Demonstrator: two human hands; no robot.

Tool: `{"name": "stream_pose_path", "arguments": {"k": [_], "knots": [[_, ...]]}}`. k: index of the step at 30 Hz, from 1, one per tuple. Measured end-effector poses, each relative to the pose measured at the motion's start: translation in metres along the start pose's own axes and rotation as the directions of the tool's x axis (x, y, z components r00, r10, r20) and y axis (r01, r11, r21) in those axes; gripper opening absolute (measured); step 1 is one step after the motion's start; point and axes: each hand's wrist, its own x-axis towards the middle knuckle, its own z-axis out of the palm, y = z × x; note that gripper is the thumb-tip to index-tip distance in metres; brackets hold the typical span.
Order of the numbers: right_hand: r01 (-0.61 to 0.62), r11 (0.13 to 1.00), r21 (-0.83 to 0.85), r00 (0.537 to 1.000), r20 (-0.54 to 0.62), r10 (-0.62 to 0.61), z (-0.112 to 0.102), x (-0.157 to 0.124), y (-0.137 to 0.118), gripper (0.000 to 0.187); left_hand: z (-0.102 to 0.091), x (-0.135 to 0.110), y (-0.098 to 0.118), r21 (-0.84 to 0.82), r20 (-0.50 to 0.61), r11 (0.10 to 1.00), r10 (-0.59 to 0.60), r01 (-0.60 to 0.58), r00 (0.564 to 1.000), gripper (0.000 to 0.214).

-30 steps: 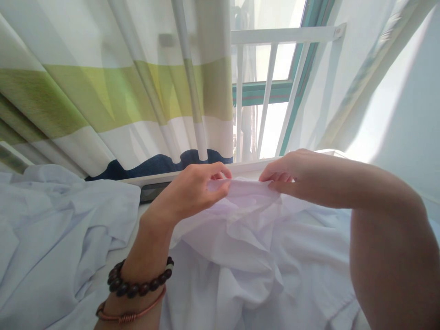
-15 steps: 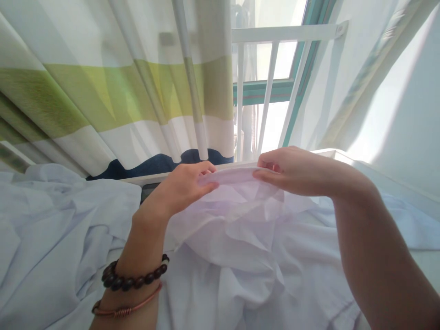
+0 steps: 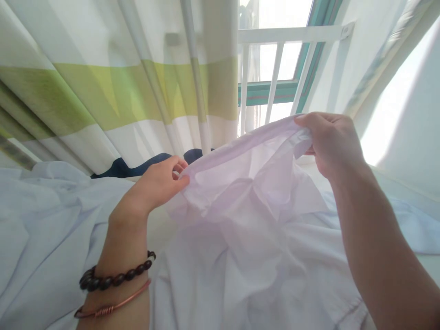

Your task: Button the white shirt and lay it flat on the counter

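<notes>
A thin white garment [image 3: 250,220] lies crumpled in front of me, its top hem stretched between both hands. My left hand [image 3: 156,183] pinches the hem's lower left end, fingers closed on the cloth; a dark bead bracelet [image 3: 115,277] and a copper bangle sit on that wrist. My right hand [image 3: 332,140] grips the hem's other end, raised higher and further right, fingers curled round the fabric.
A pale blue-white sheet or cloth [image 3: 44,229] is bunched at the left. A striped curtain [image 3: 113,87] in white, green and navy hangs behind. A window with white bars [image 3: 275,68] and a teal frame is at the back; a white wall [image 3: 412,123] stands to the right.
My hands have moved apart along the hem. The right hand rose up and to the right, the left dropped slightly left, and the cloth edge is now pulled out into a slanting line.
</notes>
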Motion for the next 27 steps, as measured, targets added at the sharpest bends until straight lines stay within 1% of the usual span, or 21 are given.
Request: {"name": "stream_pose_path", "arguments": {"k": [2, 3, 5, 7, 8, 9, 11, 13, 15, 17, 18, 20, 21, 22, 24, 25, 26, 27], "knots": [[-0.082, 0.99, 0.112, 0.994, -0.06, 0.089, 0.005, -0.001, -0.004, 0.038, 0.004, 0.002, -0.006, -0.035, 0.122, 0.998, -0.055, 0.06, 0.991, 0.029], [-0.131, 0.976, 0.174, 0.989, -0.05, 0.142, 0.007, -0.002, -0.005, 0.041, 0.006, 0.002, -0.009, -0.05, 0.199, 0.994, -0.085, 0.097, 0.976, 0.03], [-0.239, 0.933, 0.269, 0.971, 0.052, 0.234, 0.009, -0.001, -0.004, 0.044, 0.01, 0.003, -0.014, -0.081, 0.339, 0.983, -0.128, 0.164, 0.932, 0.031], [-0.325, 0.889, 0.323, 0.946, 0.135, 0.296, 0.007, 0.001, 0.003, 0.045, 0.011, 0.002, -0.016, -0.166, 0.416, 0.964, -0.123, 0.208, 0.901, 0.029], [-0.36, 0.868, 0.343, 0.932, 0.164, 0.322, 0.005, 0.002, 0.006, 0.045, 0.01, 0.001, -0.015, -0.24, 0.416, 0.945, -0.105, 0.22, 0.903, 0.029], [-0.387, 0.848, 0.362, 0.922, 0.18, 0.344, 0.003, 0.003, 0.01, 0.045, 0.009, 0.0, -0.013, -0.327, 0.391, 0.919, -0.083, 0.222, 0.917, 0.034], [-0.412, 0.821, 0.394, 0.911, 0.183, 0.369, -0.001, 0.005, 0.013, 0.045, 0.006, -0.003, -0.007, -0.499, 0.282, 0.845, -0.049, 0.191, 0.958, 0.056], [-0.416, 0.811, 0.411, 0.909, 0.196, 0.367, -0.004, 0.005, 0.011, 0.043, 0.003, -0.004, -0.002, -0.639, 0.192, 0.76, 0.007, 0.119, 0.981, 0.07], [-0.391, 0.824, 0.41, 0.92, 0.188, 0.343, -0.004, 0.003, 0.006, 0.034, 0.0, -0.006, 0.001, -0.739, 0.169, 0.671, 0.104, 0.057, 0.98, 0.071], [-0.353, 0.853, 0.384, 0.936, 0.135, 0.326, -0.001, 0.001, -0.001, 0.013, -0.002, -0.008, 0.002, -0.79, 0.166, 0.613, 0.183, 0.019, 0.969, 0.061], [-0.336, 0.871, 0.357, 0.942, 0.105, 0.32, 0.0, 0.0, -0.004, 0.013, -0.003, -0.009, 0.002, -0.793, 0.155, 0.61, 0.199, 0.001, 0.968, 0.053], [-0.313, 0.91, 0.273, 0.95, 0.083, 0.302, 0.002, -0.002, -0.009, 0.028, -0.002, -0.01, 0.0, -0.75, 0.145, 0.66, 0.224, -0.041, 0.964, 0.036], [-0.305, 0.927, 0.219, 0.952, 0.099, 0.29, 0.003, -0.003, -0.01, 0.028, -0.002, -0.011, -0.001, -0.709, 0.169, 0.703, 0.247, -0.056, 0.954, 0.031], [-0.296, 0.941, 0.165, 0.953, 0.125, 0.278, 0.003, -0.003, -0.011, 0.024, -0.001, -0.011, -0.002, -0.666, 0.216, 0.742, 0.278, -0.067, 0.936, 0.029], [-0.284, 0.955, 0.081, 0.94, 0.219, 0.261, 0.003, -0.004, -0.012, 0.016, 0.002, -0.009, -0.004, -0.599, 0.334, 0.797, 0.337, -0.078, 0.88, 0.034], [-0.288, 0.956, 0.056, 0.921, 0.289, 0.26, 0.002, -0.005, -0.013, 0.02, 0.004, -0.008, -0.004, -0.575, 0.368, 0.814, 0.348, -0.083, 0.862, 0.038], [-0.297, 0.954, 0.032, 0.892, 0.366, 0.265, 0.002, -0.006, -0.014, 0.024, 0.006, -0.006, -0.005, -0.554, 0.369, 0.828, 0.342, -0.091, 0.864, 0.038], [-0.302, 0.953, -0.002, 0.857, 0.436, 0.273, 0.001, -0.008, -0.016, 0.027, 0.008, -0.004, -0.005, -0.526, 0.331, 0.844, 0.321, -0.108, 0.887, 0.035]]}}
